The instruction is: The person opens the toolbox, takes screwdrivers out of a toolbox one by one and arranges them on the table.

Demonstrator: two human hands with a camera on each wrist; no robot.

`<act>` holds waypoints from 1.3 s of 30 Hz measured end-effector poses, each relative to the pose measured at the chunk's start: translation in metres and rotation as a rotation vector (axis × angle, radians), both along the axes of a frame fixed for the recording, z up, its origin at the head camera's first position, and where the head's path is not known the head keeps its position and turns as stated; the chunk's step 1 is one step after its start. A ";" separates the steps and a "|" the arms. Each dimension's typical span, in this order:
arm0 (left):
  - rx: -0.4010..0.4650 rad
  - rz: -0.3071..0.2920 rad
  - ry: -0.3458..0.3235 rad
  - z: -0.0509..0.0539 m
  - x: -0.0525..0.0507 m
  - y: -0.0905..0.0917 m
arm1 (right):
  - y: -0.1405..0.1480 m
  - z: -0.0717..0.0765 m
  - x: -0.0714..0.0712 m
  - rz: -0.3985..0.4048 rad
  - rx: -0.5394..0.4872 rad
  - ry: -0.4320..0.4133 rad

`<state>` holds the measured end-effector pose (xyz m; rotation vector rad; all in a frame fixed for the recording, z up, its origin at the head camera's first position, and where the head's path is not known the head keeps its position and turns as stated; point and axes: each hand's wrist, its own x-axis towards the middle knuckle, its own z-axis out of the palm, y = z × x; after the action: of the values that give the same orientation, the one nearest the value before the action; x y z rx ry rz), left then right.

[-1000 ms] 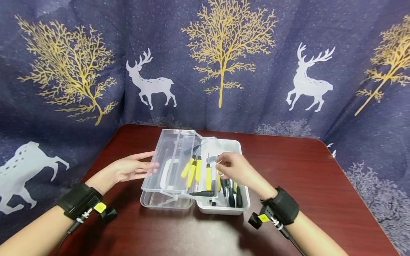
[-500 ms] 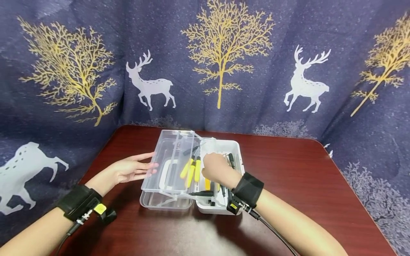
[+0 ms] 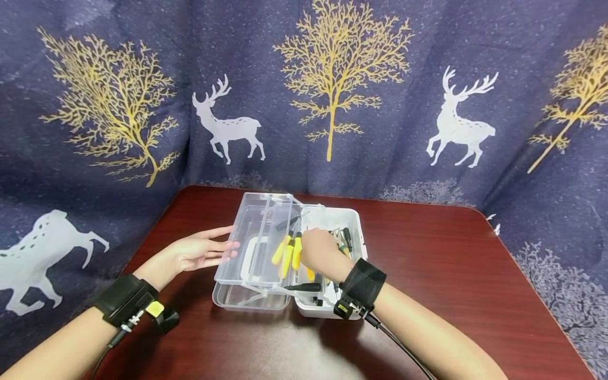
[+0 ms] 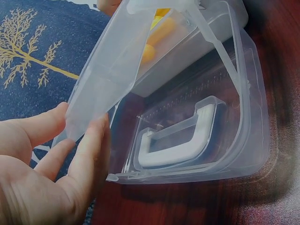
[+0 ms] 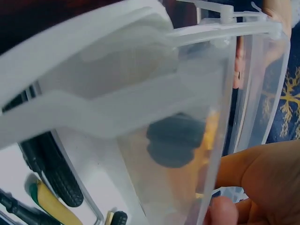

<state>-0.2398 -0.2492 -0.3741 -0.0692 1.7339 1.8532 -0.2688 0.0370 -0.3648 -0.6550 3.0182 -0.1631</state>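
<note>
My left hand (image 3: pixel 201 253) touches the left edge of a raised clear tray (image 3: pixel 254 211). Its fingers reach out nearly straight, with the thumb apart from them, as the left wrist view shows. Over the right part of the clear trays hangs my right hand (image 3: pixel 325 253), fingers bent downward. A yellow handle (image 3: pixel 311 275) shows just below it. In the right wrist view, thumb and fingers (image 5: pixel 229 168) are at a clear tray wall, near a yellow piece with a dark grey end (image 5: pixel 173 140). Whether they grip it is hidden.
A white toolbox base (image 3: pixel 349 214) holds several tools, including a black-handled one (image 3: pixel 347 237). Several yellow-handled tools (image 3: pixel 286 258) and a black one (image 3: pixel 304 287) lie in the trays. The clear lid (image 3: pixel 223 301) with its white handle (image 3: pixel 254 253) rests on the brown table (image 3: pixel 427 253).
My right hand has moved left from above the white base to the clear tray, uncovering tools at the base's right side. My left hand has kept its place at the tray edge.
</note>
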 end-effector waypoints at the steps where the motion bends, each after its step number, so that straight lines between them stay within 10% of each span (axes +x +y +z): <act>1: 0.001 0.002 -0.001 0.000 0.000 0.000 | 0.001 0.000 -0.001 0.008 -0.017 -0.001; 24: 0.023 0.032 -0.027 -0.004 -0.001 0.000 | 0.001 -0.005 -0.007 0.010 -0.051 0.042; 39: -0.021 0.026 0.036 -0.005 0.001 0.000 | 0.031 0.014 -0.005 0.017 -0.265 -0.028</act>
<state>-0.2393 -0.2495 -0.3794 -0.0672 1.7851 1.8652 -0.2741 0.0677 -0.3511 -0.6887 2.9898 -0.5744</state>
